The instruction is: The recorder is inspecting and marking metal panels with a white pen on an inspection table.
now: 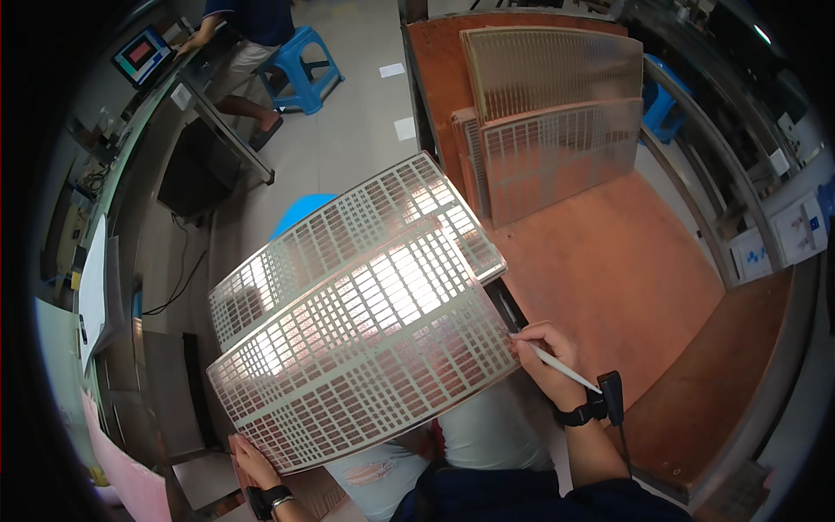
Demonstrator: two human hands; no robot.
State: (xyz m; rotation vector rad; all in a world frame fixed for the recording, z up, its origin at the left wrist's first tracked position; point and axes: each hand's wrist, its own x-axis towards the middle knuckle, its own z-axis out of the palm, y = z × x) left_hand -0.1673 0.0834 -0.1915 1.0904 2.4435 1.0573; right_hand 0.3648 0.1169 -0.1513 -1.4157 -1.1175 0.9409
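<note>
Across my lap lies a thin flat panel with a shiny, coppery grid pattern, like a circuit board panel. A second patterned panel lies beyond it, partly covered by the near one. My left hand is closed on the near panel's lower left corner, with some fingers hidden. At the panel's right edge, my right hand pinches a slim white pen-like stick that points back toward the wrist. Its fingertips are at or very close to the edge; I cannot tell whether they touch it.
To the right, more patterned panels lean upright on a reddish-brown board surface with a metal rail. A bench with a laptop runs along the left. A person sits near a blue stool.
</note>
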